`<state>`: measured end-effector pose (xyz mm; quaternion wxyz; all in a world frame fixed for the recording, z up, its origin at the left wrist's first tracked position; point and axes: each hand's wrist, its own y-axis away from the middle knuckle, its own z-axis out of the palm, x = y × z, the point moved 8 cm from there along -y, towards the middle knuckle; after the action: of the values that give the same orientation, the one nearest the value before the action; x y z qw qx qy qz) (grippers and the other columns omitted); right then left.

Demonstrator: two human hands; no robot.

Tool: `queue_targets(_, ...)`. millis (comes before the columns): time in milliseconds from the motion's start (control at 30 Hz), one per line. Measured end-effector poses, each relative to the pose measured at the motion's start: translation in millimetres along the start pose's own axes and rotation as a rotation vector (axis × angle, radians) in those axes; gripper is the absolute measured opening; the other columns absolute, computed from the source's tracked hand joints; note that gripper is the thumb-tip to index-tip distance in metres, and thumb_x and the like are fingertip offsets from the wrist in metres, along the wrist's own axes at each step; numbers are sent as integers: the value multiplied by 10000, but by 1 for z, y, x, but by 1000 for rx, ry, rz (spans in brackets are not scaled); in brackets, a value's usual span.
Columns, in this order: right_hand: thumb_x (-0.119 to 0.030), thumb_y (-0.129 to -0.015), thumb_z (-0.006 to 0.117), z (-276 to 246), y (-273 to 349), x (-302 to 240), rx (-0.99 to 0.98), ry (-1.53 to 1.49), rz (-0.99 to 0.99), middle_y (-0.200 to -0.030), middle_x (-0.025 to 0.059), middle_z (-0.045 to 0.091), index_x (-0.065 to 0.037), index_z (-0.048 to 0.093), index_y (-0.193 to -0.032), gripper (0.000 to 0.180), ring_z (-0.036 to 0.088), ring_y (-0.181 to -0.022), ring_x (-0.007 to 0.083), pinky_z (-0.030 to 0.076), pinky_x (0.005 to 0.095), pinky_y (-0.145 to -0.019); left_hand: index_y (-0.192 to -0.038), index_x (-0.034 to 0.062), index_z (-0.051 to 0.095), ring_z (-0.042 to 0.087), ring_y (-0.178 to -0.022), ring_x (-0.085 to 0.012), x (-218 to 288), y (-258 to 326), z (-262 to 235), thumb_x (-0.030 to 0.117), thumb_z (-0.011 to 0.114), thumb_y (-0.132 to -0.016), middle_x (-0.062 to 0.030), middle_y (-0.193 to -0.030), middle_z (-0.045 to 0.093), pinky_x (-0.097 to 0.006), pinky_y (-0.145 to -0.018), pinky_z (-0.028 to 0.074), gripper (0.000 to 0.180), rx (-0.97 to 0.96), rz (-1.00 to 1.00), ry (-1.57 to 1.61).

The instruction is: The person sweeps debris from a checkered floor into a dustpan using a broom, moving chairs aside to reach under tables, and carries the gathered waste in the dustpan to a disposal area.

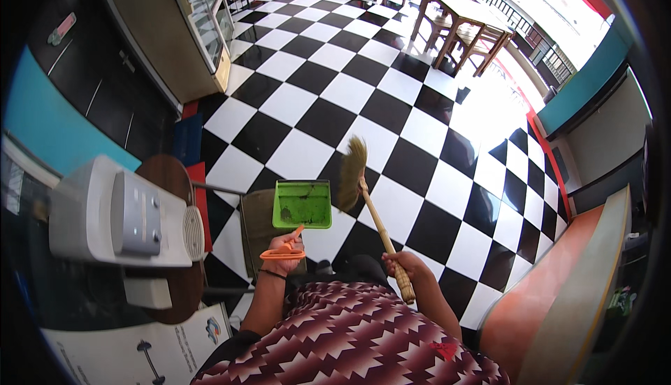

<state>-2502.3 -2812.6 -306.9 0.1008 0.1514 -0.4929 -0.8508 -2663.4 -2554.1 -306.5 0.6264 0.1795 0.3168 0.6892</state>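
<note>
Your left hand (282, 260), fingers clenched on the orange handle, holds the green dustpan (302, 204) level over the checkered floor (307, 105), while your right hand (400, 265) grips the broom (363, 196) beside it, bristles up.

The dustpan (302, 203) is smooth green plastic with a slight sheen, dulled by dirt inside, and its handle (285, 247) is orange plastic. The broom (369, 207) has a head of dry, rough straw-like fibre and a pale, ridged cane stick. The floor (328, 77) is glossy black and white tile that mirrors the daylight. The shirt (349, 343) is matt patterned cloth. The tables (465, 18) and chairs look like bare wood. The white appliance (115, 214) is smooth plastic.
</note>
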Motion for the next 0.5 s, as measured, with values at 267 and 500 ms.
queue_targets(267,-72,-885,549,-6,-151,-186,205,11,-12,-594,19,491,-12,496,-808,111,485,-455,112,472,254,-438,-1005,-74,331,441,-517,-116,171,-138,146,138,443,-922,-55,-663,410,-225,-456,408,253,-35,34,147)
queue_targets(500,-57,-898,496,96,-232,-468,124,-80,-63,-575,-4,451,-20,458,-831,86,436,-442,91,439,235,-420,-1163,-127,257,452,-513,-123,313,-252,270,135,444,-917,-36,-631,409,-222,-495,439,405,-149,171,215)
